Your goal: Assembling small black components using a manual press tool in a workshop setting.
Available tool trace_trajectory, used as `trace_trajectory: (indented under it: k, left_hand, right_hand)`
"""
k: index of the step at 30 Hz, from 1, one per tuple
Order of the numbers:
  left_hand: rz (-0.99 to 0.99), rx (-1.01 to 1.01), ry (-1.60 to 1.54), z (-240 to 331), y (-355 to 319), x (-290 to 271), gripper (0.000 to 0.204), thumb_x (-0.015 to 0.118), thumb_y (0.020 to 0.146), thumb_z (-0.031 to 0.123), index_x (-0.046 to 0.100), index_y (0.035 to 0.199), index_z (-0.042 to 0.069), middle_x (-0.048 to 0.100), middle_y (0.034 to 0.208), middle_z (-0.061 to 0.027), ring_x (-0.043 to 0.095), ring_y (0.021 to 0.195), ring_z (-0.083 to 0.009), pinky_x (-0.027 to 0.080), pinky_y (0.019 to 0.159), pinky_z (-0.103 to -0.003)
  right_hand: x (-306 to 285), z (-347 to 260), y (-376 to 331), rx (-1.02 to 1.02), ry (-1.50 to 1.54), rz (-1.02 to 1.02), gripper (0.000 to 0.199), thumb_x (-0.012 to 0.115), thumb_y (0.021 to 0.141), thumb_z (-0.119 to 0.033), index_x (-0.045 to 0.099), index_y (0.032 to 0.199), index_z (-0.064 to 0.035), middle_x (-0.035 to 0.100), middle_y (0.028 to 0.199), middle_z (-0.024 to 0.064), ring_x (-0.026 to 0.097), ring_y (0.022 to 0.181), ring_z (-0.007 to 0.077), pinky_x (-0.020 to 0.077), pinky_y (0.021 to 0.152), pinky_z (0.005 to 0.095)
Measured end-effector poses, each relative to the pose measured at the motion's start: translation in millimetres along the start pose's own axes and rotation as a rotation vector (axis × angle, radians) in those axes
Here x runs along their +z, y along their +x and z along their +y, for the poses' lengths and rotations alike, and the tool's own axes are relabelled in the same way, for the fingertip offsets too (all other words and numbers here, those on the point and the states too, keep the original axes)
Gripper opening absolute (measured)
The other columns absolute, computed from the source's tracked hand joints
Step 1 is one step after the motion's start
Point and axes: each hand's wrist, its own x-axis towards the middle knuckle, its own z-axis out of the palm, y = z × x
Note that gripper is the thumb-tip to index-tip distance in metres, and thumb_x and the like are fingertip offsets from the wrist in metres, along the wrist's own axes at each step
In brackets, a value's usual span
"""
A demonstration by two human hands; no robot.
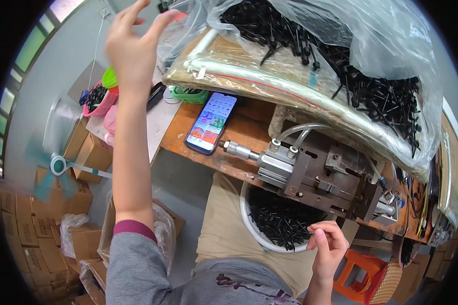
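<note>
My left hand point(132, 46) is raised at the upper left, slightly blurred, with thumb and fingers apart and nothing seen between them. It is beside a clear plastic bag, and the picture's top edge cuts near its fingertips. My right hand point(328, 246) is at the lower right, fingers curled toward the thumb; whatever they pinch, if anything, is too small to make out. Just left of it, a round white basket point(245, 213) holds many small black stemmed parts point(282, 226). Above the basket, a metal pneumatic fixture point(320, 178) with clear air hoses is mounted at the bench edge.
A plastic-lined tray point(269, 76) heaped with black parts point(387, 104) spans the bench's far side. A lit phone point(211, 122) lies on the wooden bench point(180, 127). A fan point(58, 163) and cardboard boxes point(35, 244) stand left; an orange stool point(359, 274) is at lower right.
</note>
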Motion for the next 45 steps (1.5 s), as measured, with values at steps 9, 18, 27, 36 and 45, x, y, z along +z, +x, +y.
trace_trajectory:
  k: [9, 18, 27, 36, 45]
  left_hand:
    - [-0.119, -0.324, -0.979, 88, -88, -40, 0.052, 0.046, 0.100, 0.033, 0.042, 0.139, -0.001, 0.064, 0.114, -0.0168, 0.052, 0.081, -0.0110, 0.043, 0.076, -0.027]
    - [-0.012, -0.418, -1.664, 223, -127, -77, 0.037, 0.043, 0.101, 0.025, 0.050, 0.126, -0.001, 0.065, 0.113, -0.0120, 0.057, 0.092, -0.0140, 0.043, 0.088, -0.029]
    - [0.542, -0.563, -1.684, 271, -111, -91, 0.027, 0.040, 0.102, 0.016, 0.057, 0.114, -0.002, 0.066, 0.111, -0.0073, 0.062, 0.104, -0.0169, 0.043, 0.100, -0.032]
    - [0.666, -0.654, -1.608, 280, -112, -82, 0.026, 0.042, 0.102, 0.021, 0.049, 0.122, 0.005, 0.063, 0.118, -0.0046, 0.060, 0.109, -0.0174, 0.042, 0.103, -0.034]
    - [-0.086, -0.906, -1.867, 211, -151, -74, 0.058, 0.050, 0.100, 0.034, 0.026, 0.150, 0.019, 0.057, 0.129, -0.0025, 0.053, 0.102, -0.0123, 0.039, 0.095, -0.034]
  right_hand:
    - [21, -28, 2, -0.527, -0.103, -0.039, 0.053, 0.031, 0.104, -0.034, 0.063, 0.101, 0.0083, 0.065, 0.104, 0.0256, 0.065, 0.083, 0.0286, 0.0540, 0.069, 0.0327]
    - [66, -74, -1, -1.123, 0.381, -0.046, 0.054, 0.027, 0.104, -0.040, 0.055, 0.117, 0.0045, 0.055, 0.119, 0.0250, 0.060, 0.104, 0.0345, 0.0524, 0.087, 0.0421]
    - [59, -64, -4, -1.188, 0.338, 0.023, 0.041, 0.035, 0.102, -0.032, 0.047, 0.128, -0.0020, 0.046, 0.132, 0.0202, 0.053, 0.116, 0.0300, 0.0493, 0.093, 0.0413]
    - [42, -51, -1, -1.230, 0.206, 0.068, 0.042, 0.043, 0.101, -0.025, 0.039, 0.139, -0.0086, 0.037, 0.145, 0.0153, 0.046, 0.127, 0.0255, 0.0462, 0.098, 0.0406]
    - [15, -44, -2, -1.046, 0.100, 0.002, 0.055, 0.051, 0.099, -0.018, 0.031, 0.151, -0.0152, 0.027, 0.158, 0.0104, 0.039, 0.139, 0.0210, 0.0432, 0.104, 0.0398]
